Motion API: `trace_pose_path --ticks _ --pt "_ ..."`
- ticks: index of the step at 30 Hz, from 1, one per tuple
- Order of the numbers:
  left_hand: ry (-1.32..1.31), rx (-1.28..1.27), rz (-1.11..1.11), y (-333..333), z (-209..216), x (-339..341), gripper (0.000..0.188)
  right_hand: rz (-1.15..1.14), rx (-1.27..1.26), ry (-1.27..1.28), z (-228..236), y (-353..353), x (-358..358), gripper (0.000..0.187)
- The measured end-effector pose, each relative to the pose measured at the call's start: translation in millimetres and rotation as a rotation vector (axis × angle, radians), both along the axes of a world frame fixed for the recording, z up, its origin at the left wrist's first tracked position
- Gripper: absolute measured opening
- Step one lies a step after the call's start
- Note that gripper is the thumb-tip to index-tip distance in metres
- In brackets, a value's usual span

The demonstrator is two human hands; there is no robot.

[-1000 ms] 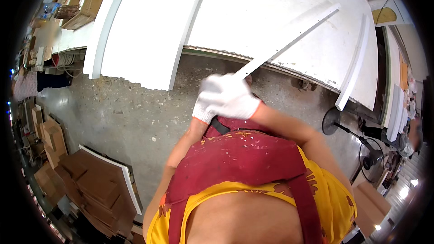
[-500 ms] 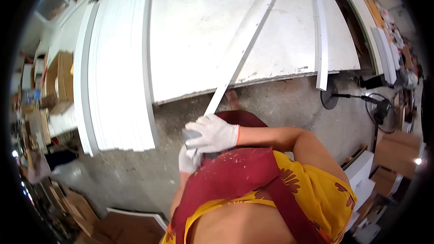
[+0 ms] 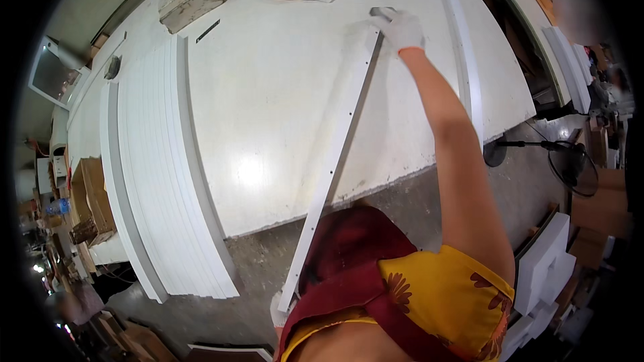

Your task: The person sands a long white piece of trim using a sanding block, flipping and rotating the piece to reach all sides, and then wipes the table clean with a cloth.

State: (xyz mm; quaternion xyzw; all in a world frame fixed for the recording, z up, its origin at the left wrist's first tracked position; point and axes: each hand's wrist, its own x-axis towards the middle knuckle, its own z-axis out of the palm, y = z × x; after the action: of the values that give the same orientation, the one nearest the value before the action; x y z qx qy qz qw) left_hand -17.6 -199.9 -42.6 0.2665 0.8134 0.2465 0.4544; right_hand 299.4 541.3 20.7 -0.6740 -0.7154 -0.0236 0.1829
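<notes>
Head view: your strip point(image 3: 329, 169) lies across the table point(image 3: 268, 127), its near end overhanging the edge beside your apron point(image 3: 355, 238). Your right hand point(image 3: 404, 30) is at the far end, fingers bent closely over a dark pad point(image 3: 384, 11). Your left hand point(image 3: 277, 312) is at the near end; its fingers are mostly hidden, so you cannot be credited with a grip: I cannot tell. Step in hand, as judged: working the pad over the strip. The next move appears to call for even pressure along its length, near end steadied. The long axis runs away from you, far end pointing rightward, holes visible.
</notes>
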Motion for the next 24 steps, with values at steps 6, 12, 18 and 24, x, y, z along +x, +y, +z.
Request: trace_pose_path --ticks 6,12,18,24 --pt "-0.687 0.002 0.859 -9 -8 -3 0.035 0.189 0.173 0.191 -13 37 29 0.056" --pt "-1.037 0.069 0.775 2 -8 -12 0.041 0.108 0.212 -0.175 -46 19 7 0.052" --pt "-0.085 0.203 -0.021 4 -1 -2 0.024 0.744 0.217 0.023 -15 -192 -60 0.042" --pt "-0.506 0.064 0.421 17 5 -3 0.021 1.403 -0.140 0.493 -3 -452 -131 0.027"
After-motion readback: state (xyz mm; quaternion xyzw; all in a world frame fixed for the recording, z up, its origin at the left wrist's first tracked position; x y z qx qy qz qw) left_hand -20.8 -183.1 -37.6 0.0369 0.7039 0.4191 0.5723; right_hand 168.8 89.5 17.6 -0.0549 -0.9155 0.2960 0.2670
